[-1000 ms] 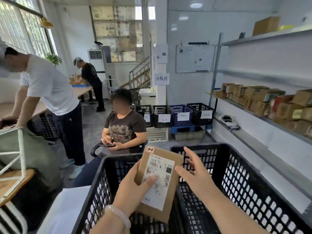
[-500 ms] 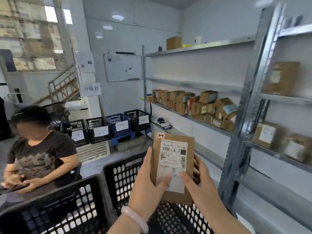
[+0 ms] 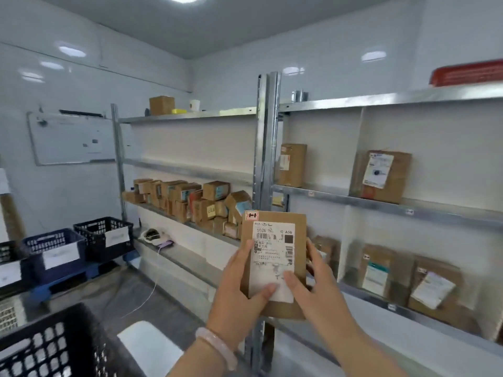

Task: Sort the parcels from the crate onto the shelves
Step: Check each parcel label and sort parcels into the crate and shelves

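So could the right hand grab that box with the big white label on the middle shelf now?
Probably not yet: the right hand grips the parcel along with the left hand. Nothing stands in front of the box, so with the hand freed it likely could.

Counted: 1 left hand [image 3: 239, 292], 1 right hand [image 3: 318, 289], 1 held parcel [image 3: 275, 248], 1 whiteboard [image 3: 70, 140].

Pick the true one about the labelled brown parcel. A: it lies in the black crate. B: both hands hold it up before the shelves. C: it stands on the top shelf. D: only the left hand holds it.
B: the left hand and right hand both grip the parcel, thumbs on its label, before the shelf upright.
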Demonstrator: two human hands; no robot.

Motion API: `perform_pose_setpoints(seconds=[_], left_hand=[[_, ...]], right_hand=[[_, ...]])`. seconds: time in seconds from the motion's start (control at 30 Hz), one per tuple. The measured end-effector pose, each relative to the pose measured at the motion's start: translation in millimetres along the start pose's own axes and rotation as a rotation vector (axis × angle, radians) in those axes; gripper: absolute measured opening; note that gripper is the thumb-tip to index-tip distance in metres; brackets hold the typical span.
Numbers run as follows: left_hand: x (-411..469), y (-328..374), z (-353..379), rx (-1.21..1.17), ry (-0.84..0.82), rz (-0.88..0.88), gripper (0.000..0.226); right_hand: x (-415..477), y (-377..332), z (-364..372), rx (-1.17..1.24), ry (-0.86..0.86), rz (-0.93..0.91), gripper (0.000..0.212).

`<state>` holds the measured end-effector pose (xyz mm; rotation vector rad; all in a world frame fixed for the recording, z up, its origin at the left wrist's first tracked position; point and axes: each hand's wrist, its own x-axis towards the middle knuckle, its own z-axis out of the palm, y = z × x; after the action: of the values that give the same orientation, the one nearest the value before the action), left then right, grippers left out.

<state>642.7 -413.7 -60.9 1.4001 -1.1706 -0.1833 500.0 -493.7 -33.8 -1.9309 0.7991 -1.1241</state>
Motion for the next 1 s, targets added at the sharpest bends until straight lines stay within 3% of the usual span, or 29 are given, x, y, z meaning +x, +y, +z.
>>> perform_pose_setpoints(seconds=[0.37, 0.67, 1.0], left_hand=[[117.3, 13.8, 123.0, -0.063, -0.018, 0.132, 0.085], [245.6, -36.5, 178.8, -0.127, -0.047, 0.182, 0.086], [399.5, -85.5, 233.0, -0.155, -0.114, 0.26, 0.086]], right_hand=[[98.1, 43.3, -106.8, -0.231, 0.087, -0.115, 0.077], [199.7, 94.6, -119.8, -0.671, 0.066, -0.215, 0.076], [333.6, 140.8, -126.6, -0.806, 0.076, -0.202, 0.072]])
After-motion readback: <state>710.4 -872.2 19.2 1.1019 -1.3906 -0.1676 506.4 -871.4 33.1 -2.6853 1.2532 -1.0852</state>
